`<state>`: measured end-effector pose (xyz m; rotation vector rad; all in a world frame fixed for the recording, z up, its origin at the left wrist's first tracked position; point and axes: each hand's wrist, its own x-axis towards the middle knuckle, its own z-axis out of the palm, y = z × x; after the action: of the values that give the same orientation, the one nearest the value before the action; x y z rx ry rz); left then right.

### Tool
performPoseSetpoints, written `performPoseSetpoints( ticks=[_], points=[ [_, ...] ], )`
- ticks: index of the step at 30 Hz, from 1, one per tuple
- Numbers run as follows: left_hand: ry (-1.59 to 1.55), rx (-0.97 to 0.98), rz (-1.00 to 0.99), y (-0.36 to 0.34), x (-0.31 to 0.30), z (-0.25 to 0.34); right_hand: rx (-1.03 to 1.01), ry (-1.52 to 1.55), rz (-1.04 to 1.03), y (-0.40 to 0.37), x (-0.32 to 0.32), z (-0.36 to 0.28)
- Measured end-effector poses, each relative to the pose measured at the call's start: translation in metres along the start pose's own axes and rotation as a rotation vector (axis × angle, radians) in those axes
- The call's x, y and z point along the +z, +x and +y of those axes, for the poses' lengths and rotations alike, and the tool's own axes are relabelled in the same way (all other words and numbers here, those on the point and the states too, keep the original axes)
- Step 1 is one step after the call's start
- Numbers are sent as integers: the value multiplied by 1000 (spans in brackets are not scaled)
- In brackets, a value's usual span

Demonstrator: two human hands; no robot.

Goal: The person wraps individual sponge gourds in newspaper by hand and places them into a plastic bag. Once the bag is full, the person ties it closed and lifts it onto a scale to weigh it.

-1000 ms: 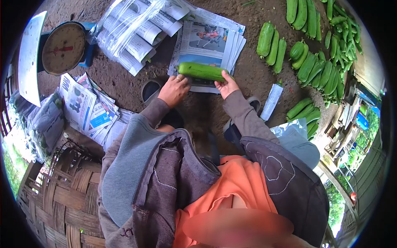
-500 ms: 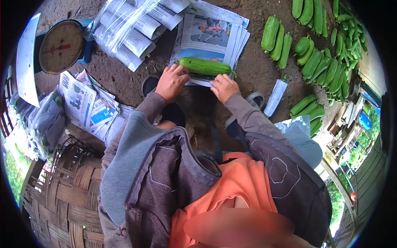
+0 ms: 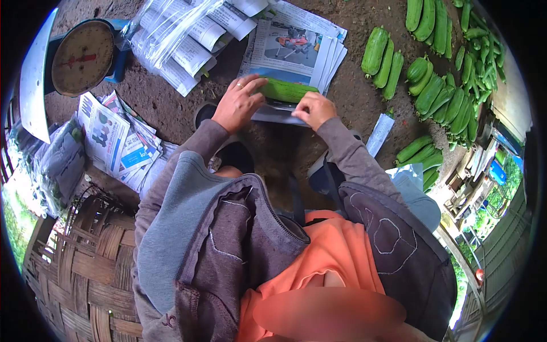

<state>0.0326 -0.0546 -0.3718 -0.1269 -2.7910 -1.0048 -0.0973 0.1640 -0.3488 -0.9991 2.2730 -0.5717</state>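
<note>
A long green gourd (image 3: 285,90) lies crosswise on a stack of newspaper sheets (image 3: 280,60), near its lower edge. My left hand (image 3: 240,104) is at the gourd's left end, fingers bent over it and the paper edge. At the right end, my right hand (image 3: 313,110) pinches the near edge of a newspaper sheet, thumb against fingers. That near edge is lifted a little below the gourd. The left fingertips are partly hidden behind the hand.
Paper-wrapped rolls (image 3: 199,34) under clear plastic lie at upper left, beside a dial scale (image 3: 82,58). Folded newspapers (image 3: 117,142) are at left. Green gourds (image 3: 430,94) lie in rows at right, near one wrapped gourd (image 3: 380,134). A woven basket (image 3: 85,268) stands at lower left.
My right hand has closed into a pinch and lifted the paper's near edge. My left hand has shifted slightly up and right, over the gourd's left end.
</note>
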Motion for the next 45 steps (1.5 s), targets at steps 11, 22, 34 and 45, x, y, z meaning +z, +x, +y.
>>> performPoseSetpoints(
  ticks=[11,22,34,45],
  points=[
    [-93,-188,178,33,16,-16,-311,-183,262,27,31,-11],
    [-1833,-1216,160,5,48,6,-24,461,-13,56,36,-7],
    [-1750,-936,344,27,-26,28,214,943,-47,42,-6,-48],
    [185,-634,466,-4,-124,-40,-2,1033,-45,72,-10,-115]
  ],
)
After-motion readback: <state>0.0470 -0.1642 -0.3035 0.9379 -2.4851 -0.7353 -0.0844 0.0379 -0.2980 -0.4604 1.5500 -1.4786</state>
